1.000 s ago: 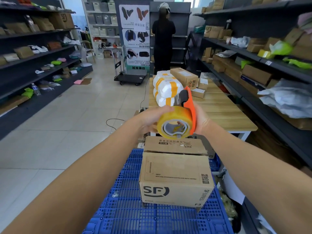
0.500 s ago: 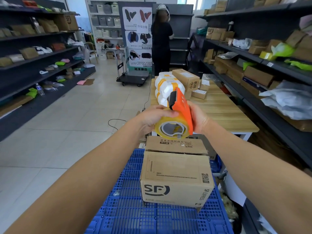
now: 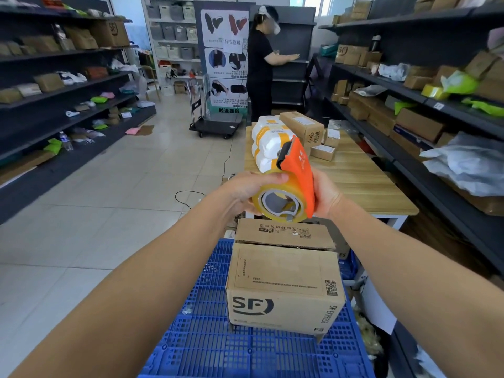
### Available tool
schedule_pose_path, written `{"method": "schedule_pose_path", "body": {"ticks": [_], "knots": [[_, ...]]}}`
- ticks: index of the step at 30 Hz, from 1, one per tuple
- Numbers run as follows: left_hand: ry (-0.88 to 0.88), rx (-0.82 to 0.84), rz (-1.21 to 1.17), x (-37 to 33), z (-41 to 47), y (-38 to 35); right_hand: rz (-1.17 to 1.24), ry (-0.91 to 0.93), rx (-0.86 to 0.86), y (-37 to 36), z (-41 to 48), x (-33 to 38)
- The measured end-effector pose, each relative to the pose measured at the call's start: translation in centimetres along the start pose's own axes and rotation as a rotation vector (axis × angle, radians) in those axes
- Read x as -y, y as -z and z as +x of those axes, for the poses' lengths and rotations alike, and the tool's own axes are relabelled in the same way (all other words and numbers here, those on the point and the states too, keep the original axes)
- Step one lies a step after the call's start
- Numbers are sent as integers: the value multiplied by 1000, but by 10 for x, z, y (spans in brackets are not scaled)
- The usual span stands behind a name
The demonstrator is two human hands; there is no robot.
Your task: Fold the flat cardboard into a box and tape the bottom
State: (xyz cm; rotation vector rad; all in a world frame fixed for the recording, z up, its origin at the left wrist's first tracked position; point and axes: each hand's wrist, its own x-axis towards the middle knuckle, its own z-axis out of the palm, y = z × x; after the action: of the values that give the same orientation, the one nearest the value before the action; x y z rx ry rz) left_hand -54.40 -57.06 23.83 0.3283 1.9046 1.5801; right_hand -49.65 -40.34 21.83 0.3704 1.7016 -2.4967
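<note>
Cardboard box (image 3: 283, 287), brown and matte with a printed logo on its near side, is sitting squared up on a blue plastic pallet (image 3: 218, 347) with a grid of holes. Its far flap (image 3: 283, 234) is lying open away from the person, printed side up. Above and beyond the box, both hands are holding a tape dispenser (image 3: 298, 173): a smooth orange plastic shell wrapped over a glossy yellowish roll (image 3: 281, 201) with a pale core. The left hand (image 3: 242, 192) is cupping the roll, its fingers (image 3: 272, 177) curled over the top; the right hand (image 3: 326, 195) is grasping the orange shell from behind, its fingers hidden. Just past the hands, a wood-grain worktop (image 3: 360, 184) is carrying white wrapped bundles (image 3: 268, 143) with orange bands and small cartons (image 3: 302, 126). Dark shelves (image 3: 409, 85) with parcels are lining both sides, and another person (image 3: 260, 69) is standing at a far shelf beside a flat trolley (image 3: 215, 124).
</note>
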Motion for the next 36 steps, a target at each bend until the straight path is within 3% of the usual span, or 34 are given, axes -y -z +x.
{"method": "schedule_pose_path", "body": {"ticks": [4, 8, 11, 20, 25, 30, 36], "knots": [[-28, -5, -31, 0, 5, 2, -25, 3, 50, 0, -2, 0], [-166, -114, 178, -3, 9, 3, -201, -98, 110, 1, -1, 6], [-252, -101, 232, -1, 8, 5, -239, -97, 148, -3, -1, 12], [-473, -50, 455, 5, 8, 10, -134, -167, 382, -7, 8, 11], [-263, 207, 315, -2, 5, 36, -222, -239, 511, 1, 10, 3], [-196, 172, 323, 8, 11, 43, -651, -183, 478, -2, 16, 3], [-142, 160, 329, 18, 17, 45, -767, -215, 429, -5, 19, -4]]}}
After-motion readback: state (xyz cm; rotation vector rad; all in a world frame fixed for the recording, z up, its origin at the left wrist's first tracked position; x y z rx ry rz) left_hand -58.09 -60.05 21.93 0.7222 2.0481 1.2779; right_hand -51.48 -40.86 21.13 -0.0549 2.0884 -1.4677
